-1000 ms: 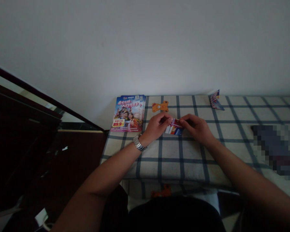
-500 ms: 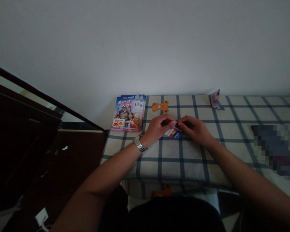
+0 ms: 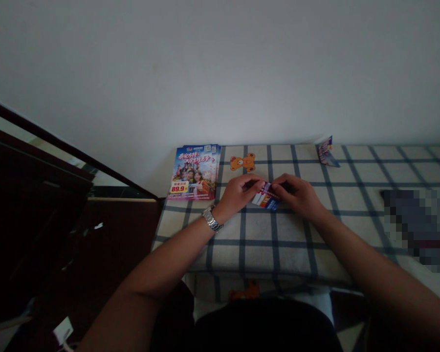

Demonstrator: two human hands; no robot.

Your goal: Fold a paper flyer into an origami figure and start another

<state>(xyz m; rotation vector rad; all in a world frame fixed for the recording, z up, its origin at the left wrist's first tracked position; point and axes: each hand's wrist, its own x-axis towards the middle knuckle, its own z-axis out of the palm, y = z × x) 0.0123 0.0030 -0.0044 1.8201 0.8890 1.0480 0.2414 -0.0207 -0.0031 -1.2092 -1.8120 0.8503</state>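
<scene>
My left hand (image 3: 238,193) and my right hand (image 3: 296,194) meet over the middle of a checked tablecloth (image 3: 278,234). Both pinch a small folded piece of colourful printed paper (image 3: 266,198) between fingers and thumbs, low over the cloth. A metal watch (image 3: 211,218) sits on my left wrist. A stack of colourful flyers (image 3: 195,171) lies flat to the left of my left hand, at the table's left end.
An orange bear figure (image 3: 243,162) is on the cloth just behind my hands. Another folded piece of flyer paper (image 3: 326,151) stands at the back near the white wall. A blurred dark patch (image 3: 418,227) covers the right. Dark wooden furniture (image 3: 58,220) stands left of the table.
My hands have kept working the small paper in place; it dipped lower half a second ago and now shows a little more again. Nothing else on the table has moved.
</scene>
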